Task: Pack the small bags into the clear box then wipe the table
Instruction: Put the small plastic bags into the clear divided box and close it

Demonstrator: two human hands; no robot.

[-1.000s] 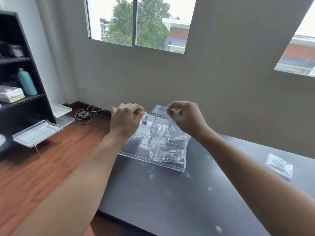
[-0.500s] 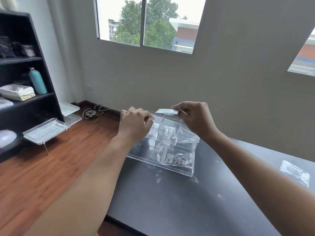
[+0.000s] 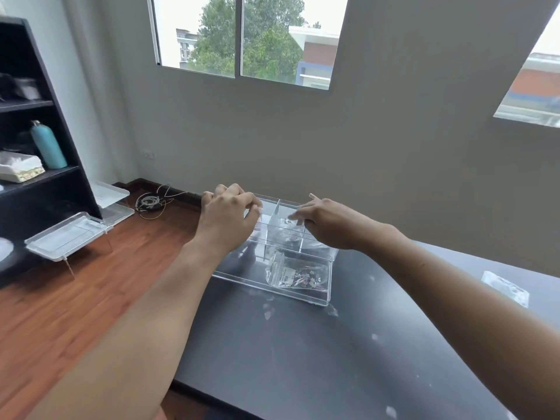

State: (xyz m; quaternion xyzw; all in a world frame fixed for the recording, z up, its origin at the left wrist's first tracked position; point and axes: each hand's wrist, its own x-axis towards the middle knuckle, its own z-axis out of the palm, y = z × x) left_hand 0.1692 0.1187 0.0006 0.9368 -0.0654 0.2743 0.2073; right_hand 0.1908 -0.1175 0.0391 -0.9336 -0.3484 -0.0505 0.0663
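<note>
On the dark table [image 3: 318, 353], near its far left corner, a clear box [image 3: 272, 280] with inner dividers is sitting. Both arms are reaching over it from the near side.

Left hand [image 3: 225, 218] is hovering over the box's left rear part, fingers curled inward with knuckles up; can't tell if it is touching the rim or pinching anything, the fingertips are hidden behind the hand.

Right hand [image 3: 325, 221] is sitting over the right rear compartments, fingers pointing down and left, fingertips pinching the top edge of a small clear bag [image 3: 288, 227] that is hanging down into a rear compartment next to the centre divider. Bag is see-through against see-through walls, so exactly how deep it is sitting is unclear.

Front long compartment is holding another small bag [image 3: 298, 275] with dark and red bits inside, lying at the right end against the front wall.

One more small bag [image 3: 504, 287] is lying flat on the table well to the right of the box, apart from both hands.

White smudges [image 3: 268, 313] are showing on the tabletop just in front of the box and scattered toward the near edge.

Off to the left: black shelf [image 3: 45, 183] with a teal bottle [image 3: 48, 145], clear trays [image 3: 68, 239] on the wood floor, a coil of cable [image 3: 150, 203] by the wall.
</note>
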